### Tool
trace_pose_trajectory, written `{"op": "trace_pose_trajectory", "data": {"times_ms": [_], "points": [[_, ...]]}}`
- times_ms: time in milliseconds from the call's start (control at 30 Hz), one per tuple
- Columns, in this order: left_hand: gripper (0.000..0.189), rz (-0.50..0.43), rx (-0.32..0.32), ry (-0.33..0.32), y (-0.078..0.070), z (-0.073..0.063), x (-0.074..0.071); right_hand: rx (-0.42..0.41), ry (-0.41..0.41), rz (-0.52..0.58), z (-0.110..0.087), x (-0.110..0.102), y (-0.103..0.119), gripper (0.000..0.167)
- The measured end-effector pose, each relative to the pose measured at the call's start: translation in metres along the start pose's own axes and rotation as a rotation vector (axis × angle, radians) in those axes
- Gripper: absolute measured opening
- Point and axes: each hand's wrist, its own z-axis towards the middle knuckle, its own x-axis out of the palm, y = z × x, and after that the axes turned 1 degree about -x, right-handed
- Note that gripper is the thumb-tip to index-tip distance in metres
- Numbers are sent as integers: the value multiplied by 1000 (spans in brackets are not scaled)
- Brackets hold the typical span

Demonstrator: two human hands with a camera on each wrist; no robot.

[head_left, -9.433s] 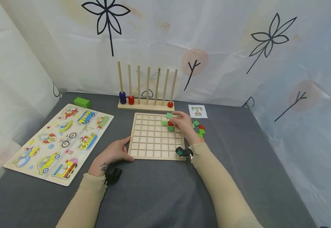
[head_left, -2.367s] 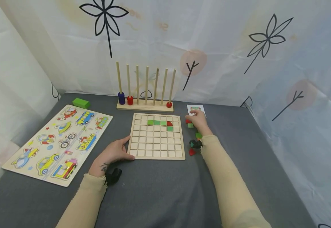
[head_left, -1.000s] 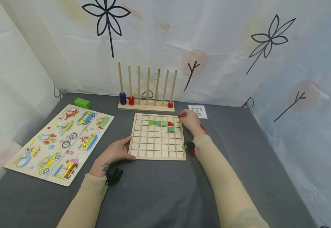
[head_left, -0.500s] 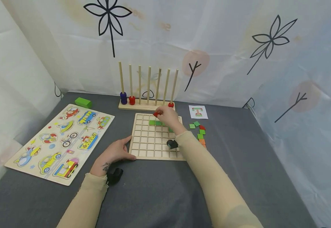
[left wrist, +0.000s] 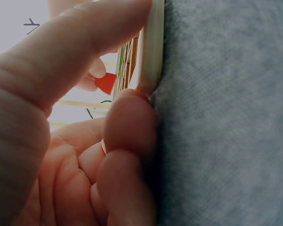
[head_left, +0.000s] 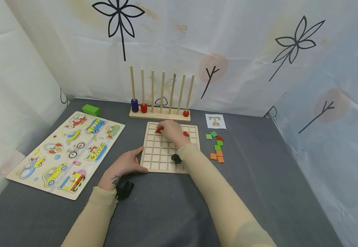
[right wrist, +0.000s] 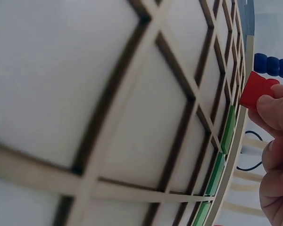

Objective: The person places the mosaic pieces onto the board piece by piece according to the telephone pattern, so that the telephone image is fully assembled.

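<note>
My right hand (head_left: 170, 132) pinches a red quarter-round tile (right wrist: 255, 91) between thumb and fingertip, close over the upper left of the wooden grid board (head_left: 157, 161). Right beside it in the right wrist view, green tiles (right wrist: 214, 174) lie in a row of cells. In the head view the right hand hides most of them; another red tile (head_left: 186, 134) shows in the board past that hand. My left hand (head_left: 124, 164) holds the board's near left corner, thumb on the front edge and fingers along the left side.
Loose green, red and orange tiles (head_left: 219, 153) lie right of the board, below a pattern card (head_left: 223, 125). Behind stands a peg rack (head_left: 166, 116) with several beads. A vehicle picture puzzle (head_left: 64, 159) and a green block (head_left: 91, 109) are at left.
Earlier, green tiles came into the board's row. Over the last second the right hand has carried the red tile leftward from the board's right edge and lowered it. The left hand has stayed.
</note>
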Motion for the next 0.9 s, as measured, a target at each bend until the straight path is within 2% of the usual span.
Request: {"op": "trace_pose_trajectory", "data": {"times_ms": [333, 533, 900], "points": [[101, 0, 6, 5, 0, 0, 0, -11, 1, -18, -2, 3, 1, 24], [101, -15, 11, 8, 0, 0, 0, 10, 7, -28, -1, 5, 4, 25], [101, 8, 14, 3, 0, 0, 0, 70, 66, -157, 0, 4, 13, 32]]}}
